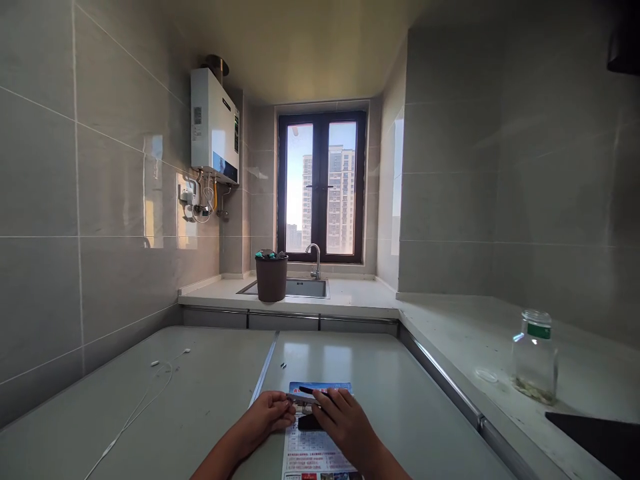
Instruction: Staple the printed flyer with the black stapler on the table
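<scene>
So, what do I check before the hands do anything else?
1. Left grip holds gadget: ok, pinching its end.
2. Right grip closed on gadget: cannot tell, fingers cover it.
3. Paper underneath: ok, lying on the table.
4. Small bits gathered up: not ok, lying loose beyond the paper.
5. Earphones out of the way: ok, well left of both hands.

A kitchen is indicated by the sink and curved faucet set below the window at centre, and by the white water heater mounted at upper left. The walls are covered in grey tiles; a glass jar is placed on the pale worktop at right.
</scene>
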Motion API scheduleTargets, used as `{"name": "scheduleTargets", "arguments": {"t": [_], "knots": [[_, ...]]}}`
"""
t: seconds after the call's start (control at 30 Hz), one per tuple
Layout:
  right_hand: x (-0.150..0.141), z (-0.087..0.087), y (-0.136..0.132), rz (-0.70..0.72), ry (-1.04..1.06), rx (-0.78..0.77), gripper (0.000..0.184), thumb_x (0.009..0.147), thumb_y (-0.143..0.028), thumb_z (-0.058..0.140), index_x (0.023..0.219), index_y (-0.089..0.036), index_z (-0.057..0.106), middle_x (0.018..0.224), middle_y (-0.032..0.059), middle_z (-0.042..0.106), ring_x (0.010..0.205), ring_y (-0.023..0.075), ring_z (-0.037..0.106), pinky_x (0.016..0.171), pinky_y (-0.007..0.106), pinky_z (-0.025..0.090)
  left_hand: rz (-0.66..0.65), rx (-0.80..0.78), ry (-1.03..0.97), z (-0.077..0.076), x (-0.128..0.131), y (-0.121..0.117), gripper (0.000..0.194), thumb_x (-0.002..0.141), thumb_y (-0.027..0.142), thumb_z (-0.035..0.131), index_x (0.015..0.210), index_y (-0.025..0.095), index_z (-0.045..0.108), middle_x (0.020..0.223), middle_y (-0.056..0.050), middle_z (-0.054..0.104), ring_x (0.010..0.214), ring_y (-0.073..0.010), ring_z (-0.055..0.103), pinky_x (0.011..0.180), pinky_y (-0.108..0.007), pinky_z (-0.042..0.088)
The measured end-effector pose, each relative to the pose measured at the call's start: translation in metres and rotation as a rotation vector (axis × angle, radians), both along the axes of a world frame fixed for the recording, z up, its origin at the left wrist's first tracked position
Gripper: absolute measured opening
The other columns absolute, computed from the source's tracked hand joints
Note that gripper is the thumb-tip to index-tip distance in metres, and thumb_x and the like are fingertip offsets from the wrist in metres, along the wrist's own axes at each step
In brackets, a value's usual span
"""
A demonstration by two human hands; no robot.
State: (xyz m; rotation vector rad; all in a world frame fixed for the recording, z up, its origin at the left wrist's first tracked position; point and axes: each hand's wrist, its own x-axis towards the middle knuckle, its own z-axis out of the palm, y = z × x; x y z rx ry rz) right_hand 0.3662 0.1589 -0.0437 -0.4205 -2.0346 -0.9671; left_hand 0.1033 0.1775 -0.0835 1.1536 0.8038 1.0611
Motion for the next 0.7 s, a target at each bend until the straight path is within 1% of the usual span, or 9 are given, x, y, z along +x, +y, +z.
{"name": "scheduleTargets", "arguments": {"t": [0.1, 0.17, 0.23, 0.33, 0.43, 0.5, 0.57, 0.63, 0.7], "knots": [[0.002, 0.0, 0.002, 0.029, 0.082, -0.063, 0.025, 0.095, -0.008, 0.057, 0.113, -0.02, 0.07, 0.12, 0.0077, 0.073, 0.101, 0.0257, 0.061, 0.089, 0.042, 0.047, -0.01, -0.001, 0.0, 0.004, 0.001, -0.004, 0.042, 0.077, 0.046, 0.085, 0.091, 0.011, 0.068, 0.088, -0.009, 0.07, 0.074, -0.0137, 0.066, 0.068, -0.024, 0.046], [0.004, 0.001, 0.004, 0.057, 0.204, -0.214, 0.033, 0.089, -0.004, 0.058, 0.114, -0.022, 0.07, 0.119, 0.0076, 0.073, 0.101, 0.0266, 0.061, 0.089, 0.042, 0.049, -0.02, -0.004, -0.014, 0.009, 0.002, -0.008, 0.041, 0.078, 0.046, 0.085, 0.093, 0.012, 0.066, 0.088, -0.008, 0.069, 0.072, -0.0134, 0.066, 0.066, -0.023, 0.046], [0.006, 0.002, 0.007, 0.071, 0.378, -0.484, 0.037, 0.082, -0.003, 0.061, 0.111, -0.023, 0.071, 0.112, 0.008, 0.073, 0.099, 0.0265, 0.062, 0.088, 0.041, 0.051, -0.023, 0.001, -0.029, 0.014, 0.003, -0.011, 0.04, 0.078, 0.046, 0.084, 0.094, 0.014, 0.065, 0.09, -0.008, 0.068, 0.072, -0.0137, 0.066, 0.064, -0.023, 0.045], [0.009, 0.001, 0.012, 0.022, 0.597, -0.927, 0.028, 0.078, -0.013, 0.07, 0.103, -0.023, 0.076, 0.097, 0.0081, 0.071, 0.093, 0.0262, 0.065, 0.084, 0.037, 0.053, -0.004, 0.072, -0.003, 0.016, 0.002, -0.011, 0.043, 0.078, 0.052, 0.082, 0.089, 0.015, 0.065, 0.088, -0.006, 0.067, 0.065, -0.0128, 0.062, 0.059, -0.023, 0.043], [0.01, -0.008, 0.02, -0.052, 0.643, -1.184, 0.03, 0.072, -0.026, 0.079, 0.101, -0.021, 0.079, 0.096, 0.008, 0.071, 0.094, 0.0282, 0.067, 0.086, 0.037, 0.052, 0.054, 0.209, 0.116, 0.013, -0.001, -0.007, 0.049, 0.075, 0.06, 0.081, 0.078, 0.013, 0.065, 0.07, -0.003, 0.061, 0.058, -0.0108, 0.053, 0.055, -0.023, 0.036], [0.009, -0.017, 0.025, -0.07, 0.628, -1.262, 0.038, 0.066, -0.03, 0.082, 0.103, -0.019, 0.079, 0.101, 0.008, 0.074, 0.099, 0.0305, 0.067, 0.09, 0.037, 0.051, 0.075, 0.279, 0.189, 0.01, -0.003, -0.004, 0.052, 0.074, 0.062, 0.081, 0.074, 0.013, 0.066, 0.062, -0.001, 0.055, 0.058, -0.0104, 0.048, 0.055, -0.022, 0.032], [0.007, -0.026, 0.03, -0.069, 0.621, -1.298, 0.043, 0.064, -0.031, 0.083, 0.105, -0.017, 0.079, 0.104, 0.0079, 0.075, 0.102, 0.0311, 0.067, 0.092, 0.037, 0.05, 0.062, 0.318, 0.206, 0.008, -0.004, -0.003, 0.054, 0.073, 0.064, 0.081, 0.072, 0.012, 0.066, 0.063, -0.001, 0.053, 0.059, -0.0101, 0.045, 0.055, -0.022, 0.03], [0.005, -0.031, 0.032, -0.072, 0.627, -1.288, 0.044, 0.064, -0.031, 0.083, 0.106, -0.017, 0.078, 0.104, 0.0079, 0.076, 0.099, 0.0302, 0.069, 0.09, 0.038, 0.052, 0.043, 0.339, 0.195, 0.008, -0.004, -0.003, 0.055, 0.071, 0.065, 0.081, 0.069, 0.012, 0.066, 0.065, -0.001, 0.052, 0.059, -0.0096, 0.043, 0.055, -0.023, 0.029], [0.005, -0.029, 0.031, -0.085, 0.624, -1.215, 0.041, 0.065, -0.03, 0.084, 0.103, -0.017, 0.077, 0.099, 0.0075, 0.076, 0.093, 0.0292, 0.07, 0.084, 0.038, 0.055, 0.041, 0.353, 0.191, 0.009, -0.002, -0.004, 0.057, 0.069, 0.066, 0.082, 0.065, 0.012, 0.065, 0.067, -0.001, 0.051, 0.058, -0.0088, 0.04, 0.055, -0.023, 0.027]]}}
